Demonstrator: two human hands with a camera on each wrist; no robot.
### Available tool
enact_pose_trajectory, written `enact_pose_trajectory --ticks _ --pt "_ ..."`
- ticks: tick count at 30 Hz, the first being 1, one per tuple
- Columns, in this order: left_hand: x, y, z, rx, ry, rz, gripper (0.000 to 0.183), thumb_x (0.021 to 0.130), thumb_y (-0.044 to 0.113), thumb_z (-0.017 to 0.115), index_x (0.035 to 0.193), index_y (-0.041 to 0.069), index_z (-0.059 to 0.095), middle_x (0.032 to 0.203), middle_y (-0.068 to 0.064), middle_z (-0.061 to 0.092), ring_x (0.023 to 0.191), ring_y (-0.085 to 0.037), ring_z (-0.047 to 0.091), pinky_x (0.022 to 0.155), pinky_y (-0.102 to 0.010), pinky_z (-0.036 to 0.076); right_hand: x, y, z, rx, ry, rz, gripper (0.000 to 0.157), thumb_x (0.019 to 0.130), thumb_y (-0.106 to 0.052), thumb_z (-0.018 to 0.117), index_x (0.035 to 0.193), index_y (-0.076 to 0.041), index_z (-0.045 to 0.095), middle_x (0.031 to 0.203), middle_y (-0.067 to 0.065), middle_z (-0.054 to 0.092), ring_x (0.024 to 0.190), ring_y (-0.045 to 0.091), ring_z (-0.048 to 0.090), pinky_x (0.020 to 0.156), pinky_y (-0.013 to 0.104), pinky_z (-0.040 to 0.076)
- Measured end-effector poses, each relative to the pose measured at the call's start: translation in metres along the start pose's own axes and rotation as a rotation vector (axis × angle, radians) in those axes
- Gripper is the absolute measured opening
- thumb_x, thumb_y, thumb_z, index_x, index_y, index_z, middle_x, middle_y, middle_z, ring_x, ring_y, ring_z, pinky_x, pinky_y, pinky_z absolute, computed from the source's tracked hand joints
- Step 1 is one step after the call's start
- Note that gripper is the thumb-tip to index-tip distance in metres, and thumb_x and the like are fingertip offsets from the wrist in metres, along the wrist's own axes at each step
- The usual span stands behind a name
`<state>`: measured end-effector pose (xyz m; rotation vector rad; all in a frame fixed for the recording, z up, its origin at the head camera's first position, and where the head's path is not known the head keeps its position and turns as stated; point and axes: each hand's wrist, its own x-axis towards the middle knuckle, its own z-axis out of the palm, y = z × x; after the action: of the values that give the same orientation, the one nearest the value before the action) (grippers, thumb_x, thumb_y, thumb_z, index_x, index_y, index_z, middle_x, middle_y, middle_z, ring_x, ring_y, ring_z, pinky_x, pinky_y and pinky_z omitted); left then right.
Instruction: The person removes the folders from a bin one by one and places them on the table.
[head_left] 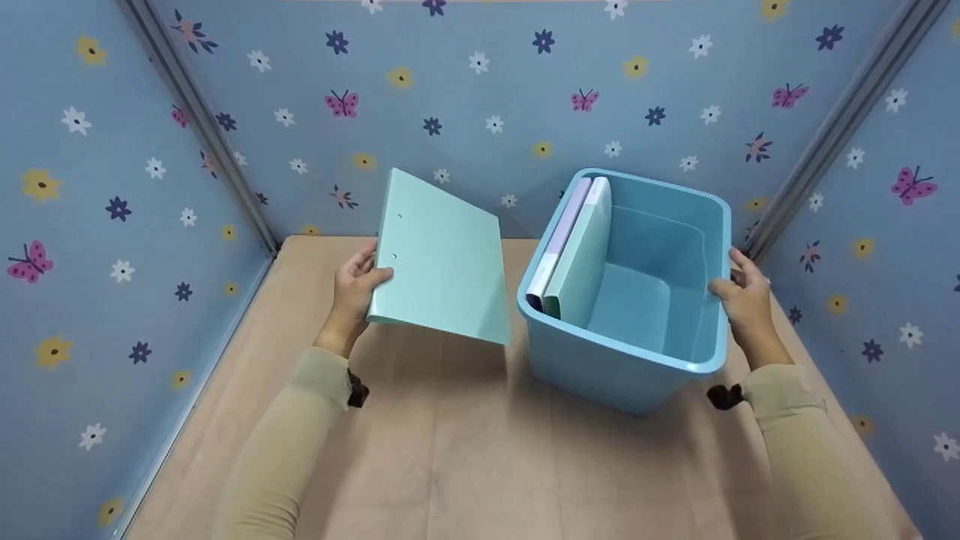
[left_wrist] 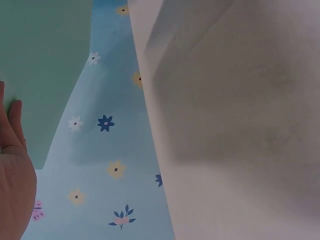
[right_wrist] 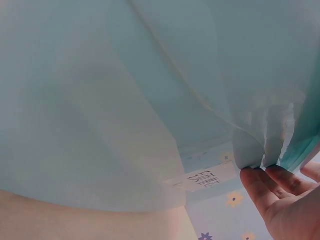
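A mint green binder [head_left: 450,262] with two small rivets is held up over the table, left of a blue plastic bin [head_left: 600,367]. My left hand [head_left: 351,296] grips its left edge, thumb across the front cover. The same binder [left_wrist: 45,60] appears above the left fingers in the left wrist view. My right hand [head_left: 750,307] holds the right rim of the bin, thumb over the top. Seen from the right wrist, its fingers touch the bin's glossy outer wall [right_wrist: 125,90]. Inside the bin, a lilac-and-white binder [head_left: 559,244] and another mint green binder [head_left: 589,259] stand side by side against the left wall.
A beige cloth-like surface [head_left: 450,457] lies under everything. Blue walls [head_left: 495,97] with flowers and butterflies enclose it behind and on both sides, with grey metal posts [head_left: 199,112] in the corners. Dark wrist cameras [head_left: 724,397] hang at the sleeve cuffs.
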<state>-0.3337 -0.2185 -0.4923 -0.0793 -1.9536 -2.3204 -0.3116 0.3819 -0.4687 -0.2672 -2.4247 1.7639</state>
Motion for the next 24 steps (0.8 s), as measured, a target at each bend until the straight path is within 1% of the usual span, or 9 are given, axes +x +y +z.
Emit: enact_pose_trajectory --ticks 2,4,7,9,12,14,18,22,24 --pt "-0.001 -0.005 0.000 -0.006 -0.010 -0.011 0.069 0.104 -0.003 0.059 0.168 -0.003 0.032 0.169 -0.024 0.044 0.153 -0.034 0.049 0.099 -0.018 0.056 0.000 0.000 0.000 -0.009 0.003 -0.003 0.085 0.099 -0.007 0.050 0.177 -0.016 0.015 0.170 0.028 0.037 0.147 0.041 0.049 0.118 0.053 0.050" --pt "-0.002 -0.009 0.000 -0.007 -0.014 -0.018 0.070 0.104 -0.003 0.059 0.168 -0.003 0.031 0.170 -0.024 0.043 0.154 -0.035 0.047 0.099 -0.017 0.056 0.001 0.001 0.000 -0.024 0.007 -0.010 0.085 0.099 -0.008 0.050 0.176 -0.016 0.016 0.169 0.028 0.039 0.142 0.036 0.052 0.109 0.040 0.055" --pt "-0.002 -0.016 0.000 -0.009 -0.018 -0.023 0.070 0.105 -0.003 0.059 0.169 -0.004 0.030 0.169 -0.025 0.043 0.156 -0.035 0.046 0.100 -0.016 0.055 0.001 0.001 0.000 -0.033 0.013 -0.020 0.085 0.098 -0.007 0.050 0.176 -0.015 0.017 0.169 0.028 0.041 0.136 0.030 0.055 0.093 0.023 0.053" --pt "-0.003 -0.020 0.000 -0.004 -0.018 -0.027 0.070 0.104 -0.003 0.060 0.168 -0.004 0.031 0.169 -0.025 0.044 0.156 -0.035 0.046 0.101 -0.017 0.054 0.001 0.002 -0.001 -0.039 0.015 -0.022 0.085 0.098 -0.007 0.050 0.176 -0.015 0.018 0.168 0.028 0.041 0.135 0.029 0.055 0.090 0.020 0.052" --pt "-0.003 -0.025 0.000 0.007 -0.030 -0.031 0.070 0.105 -0.002 0.061 0.168 -0.005 0.031 0.169 -0.024 0.044 0.155 -0.035 0.046 0.102 -0.018 0.054 0.002 0.001 -0.001 -0.039 0.016 -0.023 0.085 0.098 -0.006 0.050 0.176 -0.015 0.017 0.169 0.028 0.040 0.139 0.032 0.054 0.098 0.028 0.054" --pt "-0.003 -0.028 0.000 0.013 -0.037 -0.032 0.070 0.105 -0.001 0.061 0.168 -0.005 0.031 0.170 -0.024 0.043 0.156 -0.035 0.046 0.102 -0.017 0.055 0.002 0.001 -0.001 -0.035 0.016 -0.023 0.084 0.099 -0.006 0.049 0.176 -0.014 0.017 0.170 0.028 0.039 0.144 0.038 0.052 0.109 0.040 0.055" --pt "-0.004 -0.034 0.001 0.012 -0.042 -0.036 0.069 0.105 -0.001 0.061 0.168 -0.004 0.032 0.170 -0.024 0.043 0.156 -0.035 0.046 0.107 -0.021 0.055 0.000 -0.001 0.000 -0.017 0.013 -0.028 0.084 0.099 -0.006 0.049 0.176 -0.014 0.016 0.172 0.028 0.036 0.150 0.045 0.047 0.122 0.060 0.045" --pt "-0.005 -0.042 0.002 0.008 -0.042 -0.056 0.069 0.105 -0.001 0.060 0.168 -0.004 0.031 0.169 -0.024 0.043 0.155 -0.036 0.046 0.107 -0.022 0.055 -0.002 -0.001 0.001 -0.004 0.010 -0.029 0.084 0.099 -0.007 0.049 0.176 -0.014 0.016 0.172 0.028 0.035 0.150 0.046 0.046 0.123 0.063 0.043" --pt "-0.005 -0.046 0.002 0.003 -0.040 -0.068 0.068 0.105 -0.001 0.060 0.168 -0.003 0.032 0.168 -0.024 0.045 0.154 -0.036 0.048 0.101 -0.019 0.056 -0.001 0.001 0.001 0.000 0.009 -0.025 0.084 0.099 -0.007 0.049 0.176 -0.014 0.016 0.172 0.028 0.036 0.149 0.045 0.047 0.122 0.063 0.043"
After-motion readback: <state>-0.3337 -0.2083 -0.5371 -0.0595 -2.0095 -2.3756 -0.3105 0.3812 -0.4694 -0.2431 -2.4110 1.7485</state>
